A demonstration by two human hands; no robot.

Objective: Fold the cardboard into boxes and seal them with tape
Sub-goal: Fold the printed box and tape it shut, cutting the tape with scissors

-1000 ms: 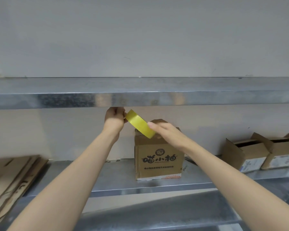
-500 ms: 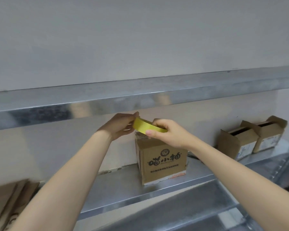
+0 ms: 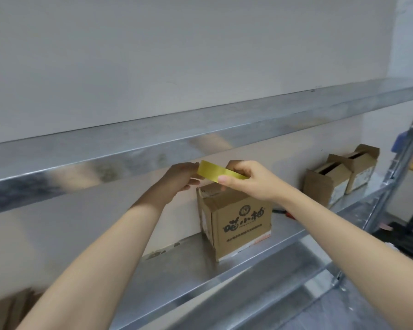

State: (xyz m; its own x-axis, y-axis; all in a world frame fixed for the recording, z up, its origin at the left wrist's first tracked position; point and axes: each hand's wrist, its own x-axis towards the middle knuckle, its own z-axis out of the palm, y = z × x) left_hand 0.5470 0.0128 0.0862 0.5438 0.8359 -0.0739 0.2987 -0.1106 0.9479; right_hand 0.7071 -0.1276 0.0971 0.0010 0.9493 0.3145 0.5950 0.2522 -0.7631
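Two bare forearms reach up and away from the camera. Nearest, at the lower left corner, lies a blurred stack of flat brown cardboard, its edges too soft to read. The smooth grey galvanised metal shelf runs from there toward the right, shiny, with a folded front lip.

Above it the left hand has its fingers curled and pinches the left edge of the flat ring-shaped roll of yellow tape; the right hand grips the same roll from the other side, thumb pressed on the near face, fingers wrapped over the top. The roll hangs tilted in the air, just above the upright brown cardboard box with black printed characters. That box stands on the shelf close to the wall, matte and square-cornered, with a pale strip along its lower edge; the hands hide most of its top, so its contents cannot be told.

Farther right on the same shelf stand a smaller brown cardboard box and a second small box, touching, flaps raised, tops open and dark inside; what they hold cannot be seen. A perforated metal upright post rises beside them; overhead runs the mottled metal beam of the upper shelf; behind everything is the plain pale wall.
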